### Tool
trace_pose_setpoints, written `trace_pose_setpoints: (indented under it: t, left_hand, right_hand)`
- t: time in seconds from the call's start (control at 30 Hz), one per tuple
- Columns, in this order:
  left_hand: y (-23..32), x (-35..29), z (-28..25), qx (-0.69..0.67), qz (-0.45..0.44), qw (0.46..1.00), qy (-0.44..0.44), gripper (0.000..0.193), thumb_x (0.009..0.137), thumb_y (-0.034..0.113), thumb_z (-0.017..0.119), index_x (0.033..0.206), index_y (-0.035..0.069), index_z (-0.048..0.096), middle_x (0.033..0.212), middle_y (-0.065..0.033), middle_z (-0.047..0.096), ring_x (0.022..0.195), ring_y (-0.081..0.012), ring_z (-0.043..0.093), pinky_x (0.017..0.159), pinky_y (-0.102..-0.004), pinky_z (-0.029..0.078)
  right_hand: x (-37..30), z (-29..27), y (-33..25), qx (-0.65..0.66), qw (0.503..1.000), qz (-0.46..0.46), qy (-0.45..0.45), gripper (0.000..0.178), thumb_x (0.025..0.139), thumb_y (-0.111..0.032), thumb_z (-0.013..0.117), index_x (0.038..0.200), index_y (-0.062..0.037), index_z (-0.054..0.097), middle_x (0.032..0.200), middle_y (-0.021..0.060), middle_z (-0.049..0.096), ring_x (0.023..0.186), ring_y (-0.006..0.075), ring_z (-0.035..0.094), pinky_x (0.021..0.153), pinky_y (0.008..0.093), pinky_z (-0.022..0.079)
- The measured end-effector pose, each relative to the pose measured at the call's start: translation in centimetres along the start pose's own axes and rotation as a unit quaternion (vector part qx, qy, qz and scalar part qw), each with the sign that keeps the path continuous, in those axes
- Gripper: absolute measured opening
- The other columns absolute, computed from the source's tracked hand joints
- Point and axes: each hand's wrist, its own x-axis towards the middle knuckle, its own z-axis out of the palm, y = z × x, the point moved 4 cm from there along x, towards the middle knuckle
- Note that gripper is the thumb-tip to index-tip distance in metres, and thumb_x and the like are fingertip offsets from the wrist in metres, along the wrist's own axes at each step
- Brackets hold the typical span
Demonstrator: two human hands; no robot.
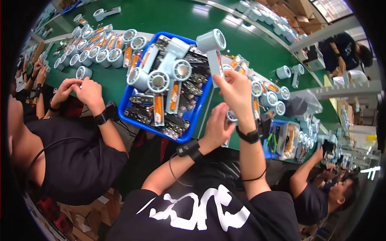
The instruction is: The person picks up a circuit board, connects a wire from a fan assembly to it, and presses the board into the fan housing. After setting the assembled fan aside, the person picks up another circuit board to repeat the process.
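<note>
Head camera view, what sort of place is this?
Probably an electronics assembly line: many matching pale-blue units lie along a green bench, a blue tray holds circuit boards, and a co-worker works alongside.

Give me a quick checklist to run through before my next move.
1. Right hand grips pale fan unit by its handle: ok.
2. Left hand free: cannot tell; a fan head shows right beside it.
3. Blue tray uncrowded: not ok; black circuit boards and more fan units crowd it.
4. Co-worker's hands apart from yours: ok, left of the tray.
5. Green-handled tool laid down: ok, in the blue bin.
</note>
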Motion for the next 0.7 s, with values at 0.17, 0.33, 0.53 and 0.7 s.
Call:
trace_pose_setpoints:
  t: [0.17, 0.33, 0.53, 0.7]
  left_hand:
    - [-0.4, 0.0, -1.0, -0.015, 0.004, 0.999, 0.035, 0.067, 0.078, 0.001, 0.072, 0.141, 0.002, 0.048, 0.139, -0.0216, 0.053, 0.128, -0.0414, 0.053, 0.105, -0.0447, 0.047]
    - [0.5, 0.0, -1.1, -0.003, 0.007, 1.0, 0.014, 0.066, 0.08, -0.002, 0.069, 0.142, 0.003, 0.048, 0.141, -0.0215, 0.053, 0.129, -0.0412, 0.053, 0.106, -0.0434, 0.047]
    - [0.1, 0.3, -0.4, -0.06, -0.062, 0.996, 0.003, 0.064, 0.084, -0.003, 0.067, 0.145, 0.0, 0.046, 0.141, -0.0209, 0.054, 0.129, -0.0341, 0.056, 0.106, -0.0394, 0.047]
    - [-1.0, -2.1, -2.0, -0.176, -0.123, 0.975, 0.06, 0.055, 0.09, -0.002, 0.064, 0.143, -0.001, 0.047, 0.137, -0.0182, 0.057, 0.127, -0.0294, 0.058, 0.103, -0.0384, 0.049]
  right_hand:
    - [-11.1, -3.2, 4.4, -0.016, 0.985, -0.026, 0.169, 0.028, 0.086, -0.024, 0.077, 0.085, 0.0028, 0.069, 0.065, 0.0089, 0.066, 0.054, 0.0155, 0.059, 0.054, 0.029, 0.046]
    - [-17.6, -3.9, 10.9, -0.034, 0.976, 0.081, 0.199, 0.026, 0.085, -0.021, 0.079, 0.09, 0.0022, 0.067, 0.07, 0.0117, 0.068, 0.061, 0.022, 0.064, 0.059, 0.0353, 0.049]
    - [-16.7, -3.2, 14.2, -0.149, 0.965, 0.038, 0.211, 0.028, 0.084, -0.022, 0.079, 0.098, 0.0, 0.067, 0.076, 0.0131, 0.068, 0.069, 0.0321, 0.067, 0.064, 0.0409, 0.052]
    - [-15.2, -3.1, 14.8, -0.155, 0.959, 0.013, 0.239, 0.028, 0.085, -0.02, 0.078, 0.101, 0.0002, 0.067, 0.084, 0.0153, 0.068, 0.075, 0.037, 0.066, 0.066, 0.043, 0.052]
